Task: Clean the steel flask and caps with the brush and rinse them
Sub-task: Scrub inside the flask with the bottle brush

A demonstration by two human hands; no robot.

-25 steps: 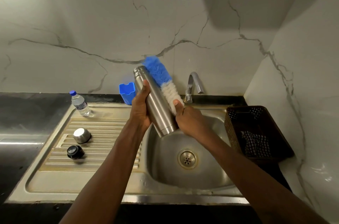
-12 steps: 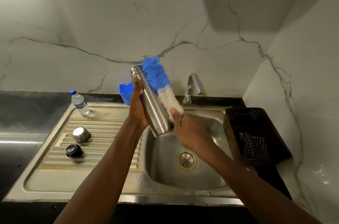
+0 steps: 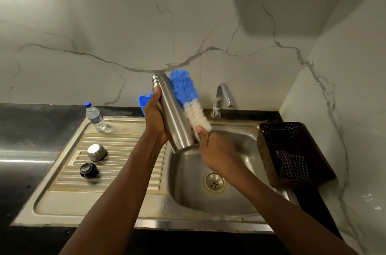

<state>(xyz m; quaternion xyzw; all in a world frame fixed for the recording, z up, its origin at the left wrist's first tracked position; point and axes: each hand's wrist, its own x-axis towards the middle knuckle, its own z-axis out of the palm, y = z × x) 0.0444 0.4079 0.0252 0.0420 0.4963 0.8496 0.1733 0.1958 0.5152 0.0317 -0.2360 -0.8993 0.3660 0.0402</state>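
Note:
My left hand (image 3: 155, 118) grips the steel flask (image 3: 173, 117), held tilted above the left rim of the sink basin (image 3: 240, 198), mouth up and away from me. The blue and white bottle brush (image 3: 189, 98) lies along the flask's right side, and my right hand (image 3: 215, 150) holds it by the handle end, which is hidden in the fist. Two caps sit on the ribbed drainboard (image 3: 125, 150) to the left: a steel cap (image 3: 96, 152) and a black inner cap (image 3: 89, 170) nearer to me.
A tap (image 3: 222, 97) stands behind the basin; no water is running. A small water bottle (image 3: 95, 117) and a blue holder (image 3: 144, 102) are at the back of the drainboard. A dark basket (image 3: 292, 152) with a checked cloth sits right of the sink.
The brush has slid slightly up and down along the flask's side. Flask and both hands have shifted a little within the same spot over the basin.

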